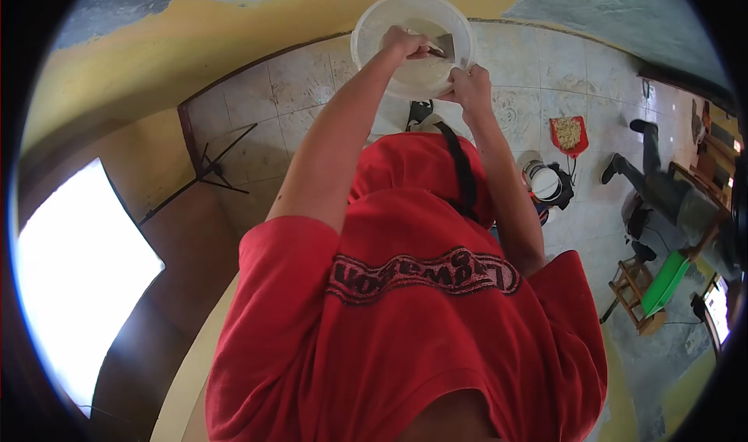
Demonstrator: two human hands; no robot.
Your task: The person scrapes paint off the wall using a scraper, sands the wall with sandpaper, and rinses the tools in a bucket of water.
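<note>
A translucent white bucket point(374, 72) is held out at the top centre, with pale, wet-looking material point(417, 74) inside. My left hand point(403, 44) reaches into it, closed on the handle of a scraper point(446, 47) with a flat grey blade. On the bucket's near right rim, the fingers of my right hand point(471, 88) are wrapped round the edge. The blade lies inside the bucket, close to the right wall.
A red dustpan point(579, 146) holding pale debris and a white container point(545, 182) are on the tiled floor point(518, 118). Another person's dark-clothed legs point(661, 186) are at right, near a green panel point(666, 284) and wooden stool point(629, 290). A black stand point(209, 167) is left.
</note>
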